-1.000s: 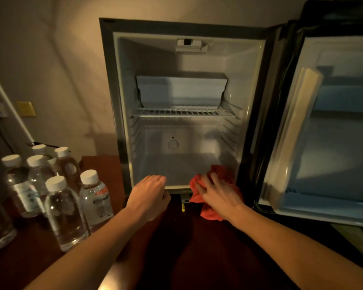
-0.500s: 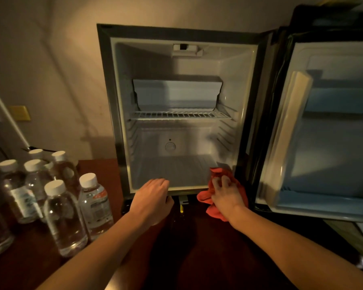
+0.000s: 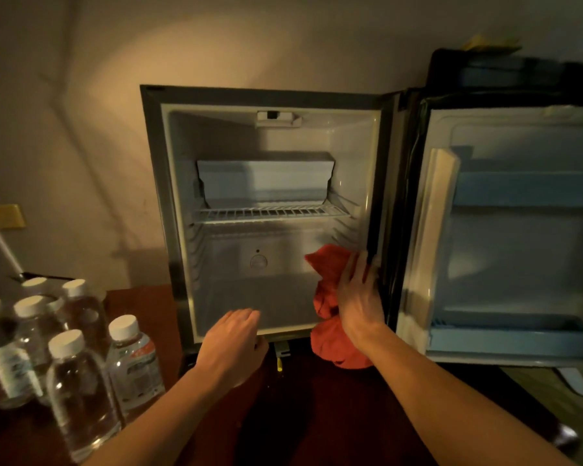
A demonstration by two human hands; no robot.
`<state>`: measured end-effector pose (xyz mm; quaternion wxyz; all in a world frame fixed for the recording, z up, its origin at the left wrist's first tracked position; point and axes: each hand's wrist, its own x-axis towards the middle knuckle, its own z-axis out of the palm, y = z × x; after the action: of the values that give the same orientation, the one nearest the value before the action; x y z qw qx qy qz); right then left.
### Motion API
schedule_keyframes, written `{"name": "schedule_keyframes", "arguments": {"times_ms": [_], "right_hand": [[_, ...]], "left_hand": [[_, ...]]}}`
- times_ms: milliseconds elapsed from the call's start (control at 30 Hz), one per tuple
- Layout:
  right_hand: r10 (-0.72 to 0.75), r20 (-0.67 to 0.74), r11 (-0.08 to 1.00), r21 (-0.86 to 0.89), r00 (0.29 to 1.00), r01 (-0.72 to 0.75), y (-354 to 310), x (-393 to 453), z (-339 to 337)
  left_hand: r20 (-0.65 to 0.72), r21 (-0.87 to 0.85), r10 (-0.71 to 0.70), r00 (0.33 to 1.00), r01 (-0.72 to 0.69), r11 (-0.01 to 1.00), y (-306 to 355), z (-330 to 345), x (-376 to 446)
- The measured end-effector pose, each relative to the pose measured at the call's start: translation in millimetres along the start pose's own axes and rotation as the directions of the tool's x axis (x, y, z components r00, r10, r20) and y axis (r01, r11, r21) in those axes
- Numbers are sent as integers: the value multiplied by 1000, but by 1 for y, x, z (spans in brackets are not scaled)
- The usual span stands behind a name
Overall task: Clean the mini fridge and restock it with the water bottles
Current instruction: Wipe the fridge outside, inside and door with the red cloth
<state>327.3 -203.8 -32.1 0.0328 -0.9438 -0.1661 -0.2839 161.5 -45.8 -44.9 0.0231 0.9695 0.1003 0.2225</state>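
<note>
So we've got the small dark-framed mini fridge (image 3: 155,203) with its white plastic interior sitting on the dark reddish wooden table (image 3: 334,415), door (image 3: 505,237) swung wide to the right. Our right hand (image 3: 359,297) presses a crumpled red cloth (image 3: 330,274) flat-fingered against the inner right wall, low down near the front. Our left hand (image 3: 231,344) rests at the bottom front lip, fingers loosely bent, holding nothing. Clear plastic water bottles with white caps (image 3: 81,391) are clustered on the table left of the fridge.
</note>
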Motion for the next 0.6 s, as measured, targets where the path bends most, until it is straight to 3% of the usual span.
{"name": "schedule_keyframes", "arguments": {"times_ms": [67,133,167,200,233,267,300,333,433,600], "right_hand": [[24,94,1000,-8,995,-23,-3,-3,12],[-91,232,962,273,968,25,-5,-14,37],[-170,267,885,465,949,28,-4,-20,60],[-178,325,930,364,929,51,-4,-23,80],[-55,361,970,240,931,-35,-4,-17,88],[113,309,981,116,944,-155,-1,-16,90],[170,157,985,-16,973,-170,0,-15,84],[123,138,989,65,983,-133,-2,-22,73],[-183,193,983,27,964,181,3,-42,50],[-276,229,951,-73,933,299,17,-69,21]], "left_hand": [[-3,-17,8,1000,-8,1000,3,2,3],[-13,-24,21,1000,-21,1000,5,3,4],[-20,-24,28,999,-28,999,5,3,5],[-24,-25,32,999,-32,999,4,3,5],[-28,-26,33,999,-34,999,3,3,4],[-31,-28,31,999,-32,999,1,3,4],[-33,-30,29,999,-30,999,0,3,4],[-31,-32,26,999,-27,999,-2,3,4],[-24,-44,14,1000,-15,999,-1,5,5],[-26,-33,27,999,-28,999,11,8,3]]}}
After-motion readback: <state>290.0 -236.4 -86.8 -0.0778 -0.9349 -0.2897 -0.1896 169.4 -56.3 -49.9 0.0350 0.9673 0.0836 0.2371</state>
